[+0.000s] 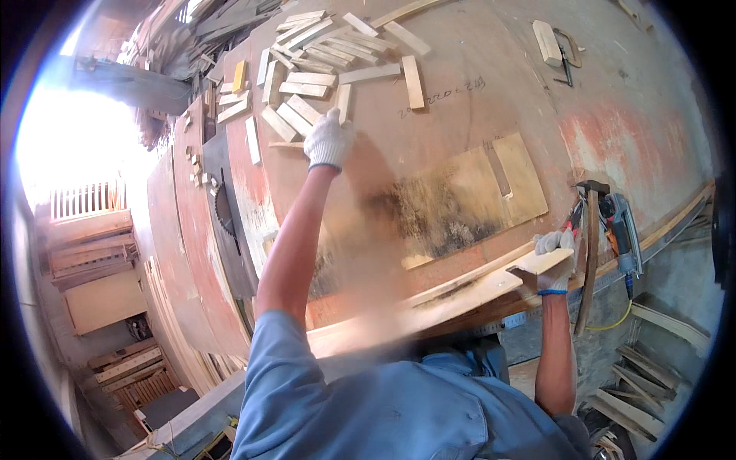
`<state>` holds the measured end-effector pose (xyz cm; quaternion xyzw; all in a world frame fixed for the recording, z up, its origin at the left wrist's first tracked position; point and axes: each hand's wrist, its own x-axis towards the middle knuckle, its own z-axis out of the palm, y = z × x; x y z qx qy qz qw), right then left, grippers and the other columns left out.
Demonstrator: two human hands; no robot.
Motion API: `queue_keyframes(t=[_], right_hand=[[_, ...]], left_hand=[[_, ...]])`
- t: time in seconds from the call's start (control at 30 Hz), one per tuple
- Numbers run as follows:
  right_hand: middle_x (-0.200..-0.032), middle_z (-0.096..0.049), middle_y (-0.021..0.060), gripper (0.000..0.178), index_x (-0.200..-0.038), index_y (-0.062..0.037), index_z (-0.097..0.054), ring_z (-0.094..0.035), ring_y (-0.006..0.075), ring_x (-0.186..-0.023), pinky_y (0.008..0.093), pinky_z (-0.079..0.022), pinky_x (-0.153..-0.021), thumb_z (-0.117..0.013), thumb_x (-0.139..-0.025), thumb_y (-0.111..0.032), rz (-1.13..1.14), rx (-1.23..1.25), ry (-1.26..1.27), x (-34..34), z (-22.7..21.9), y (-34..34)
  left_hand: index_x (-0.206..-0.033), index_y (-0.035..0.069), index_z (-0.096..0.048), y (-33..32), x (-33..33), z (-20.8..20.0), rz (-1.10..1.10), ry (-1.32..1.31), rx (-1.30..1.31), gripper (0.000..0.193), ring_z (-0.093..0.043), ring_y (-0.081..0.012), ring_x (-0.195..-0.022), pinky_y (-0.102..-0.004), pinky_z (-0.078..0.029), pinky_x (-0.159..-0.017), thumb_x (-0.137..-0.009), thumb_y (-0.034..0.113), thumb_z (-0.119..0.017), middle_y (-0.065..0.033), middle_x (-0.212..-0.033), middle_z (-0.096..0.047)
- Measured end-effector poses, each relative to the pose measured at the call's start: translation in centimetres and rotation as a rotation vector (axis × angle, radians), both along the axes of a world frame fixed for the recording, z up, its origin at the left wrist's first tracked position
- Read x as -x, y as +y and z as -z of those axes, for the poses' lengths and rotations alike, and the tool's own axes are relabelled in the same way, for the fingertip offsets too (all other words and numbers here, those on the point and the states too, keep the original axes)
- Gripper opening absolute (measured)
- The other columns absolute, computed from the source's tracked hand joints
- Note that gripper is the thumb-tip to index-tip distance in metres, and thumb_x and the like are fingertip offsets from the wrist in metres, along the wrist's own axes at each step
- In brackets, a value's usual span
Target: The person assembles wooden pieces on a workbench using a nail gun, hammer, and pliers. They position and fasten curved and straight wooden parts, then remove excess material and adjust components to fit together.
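Observation:
My left hand [328, 144], in a white knit glove, reaches out over the table. Its fingers are drawn together at the lower end of a short wooden block [345, 101]. Several similar pale blocks [305, 90] lie loosely piled just beyond it. Near the table's front edge, my right hand [553, 257], also gloved, grips the right end of a long thin wooden board [468, 297] with a notch cut near that end. The fingers curl over the board's top face. A pale blur covers the board's left part and the table beyond it.
A stained, slotted plywood panel [468, 195] lies mid-table. Right of it are a hammer [591, 230] and a blue corded power tool [625, 234]. A saw blade [222, 207] protrudes at the left. At the far right sit a wood block [547, 43] and a clamp [567, 57].

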<state>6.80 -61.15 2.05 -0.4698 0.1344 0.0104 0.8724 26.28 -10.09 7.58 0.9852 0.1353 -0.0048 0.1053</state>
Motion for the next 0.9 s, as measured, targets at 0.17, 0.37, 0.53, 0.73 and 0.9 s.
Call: queue_keyframes(t=[0.17, 0.37, 0.53, 0.73, 0.9], right_hand=[[-0.061, -0.043, 0.0003, 0.055, -0.067, -0.0152, -0.044, -0.038, 0.0156, -0.055, 0.0368, -0.040, -0.070, -0.036, -0.116, -0.038, 0.004, 0.081, 0.020, 0.3, -0.7, 0.3], [-0.062, -0.045, 0.0013, 0.051, -0.069, -0.0147, -0.046, -0.041, 0.0162, -0.057, 0.0373, -0.042, -0.070, -0.037, -0.115, -0.033, 0.011, 0.157, -0.028, 0.2, -1.8, 1.3], [-0.063, -0.045, 0.0011, 0.051, -0.069, -0.0142, -0.045, -0.040, 0.0164, -0.058, 0.0373, -0.040, -0.069, -0.037, -0.115, -0.033, 0.052, 0.110, 0.016, 0.3, -1.8, 1.2], [-0.063, -0.045, -0.0001, 0.052, -0.069, -0.0144, -0.046, -0.040, 0.0155, -0.058, 0.0385, -0.040, -0.071, -0.038, -0.115, -0.036, -0.033, 0.061, 0.003, -0.2, -1.5, 0.6], [-0.063, -0.046, 0.0004, 0.052, -0.069, -0.0149, -0.046, -0.041, 0.0154, -0.057, 0.0386, -0.042, -0.073, -0.039, -0.115, -0.037, 0.003, 0.125, 0.016, 0.3, -0.4, -0.3]], left_hand=[[-0.129, 0.006, -0.061, 0.4, -6.5, 3.1, -0.013, 0.017, -0.203, 0.048, -0.070, -0.0422, -0.110, -0.0559, -0.056, -0.089, -0.094, 0.037, -0.065, -0.0250, -0.116, -0.071], [-0.138, 0.004, -0.062, 2.6, -7.3, 4.5, 0.038, -0.032, 0.197, 0.057, -0.071, -0.0380, -0.113, -0.0494, -0.055, -0.094, -0.090, 0.034, -0.070, -0.0221, -0.124, -0.072], [-0.151, 0.001, -0.054, 0.6, -1.3, -1.1, 0.122, 0.128, 1.363, 0.061, -0.067, -0.0270, -0.119, -0.0407, -0.051, -0.103, -0.097, 0.025, -0.070, -0.0127, -0.132, -0.069], [-0.151, -0.001, -0.050, -0.8, 3.8, -2.5, 0.141, 0.196, 1.808, 0.063, -0.065, -0.0246, -0.120, -0.0395, -0.052, -0.103, -0.100, 0.028, -0.072, -0.0135, -0.138, -0.065], [-0.137, -0.001, -0.065, -0.8, 3.9, -2.7, 0.181, 0.235, 1.305, 0.048, -0.066, -0.0149, -0.111, -0.0343, -0.053, -0.096, -0.103, 0.032, -0.067, -0.0075, -0.124, -0.071]])
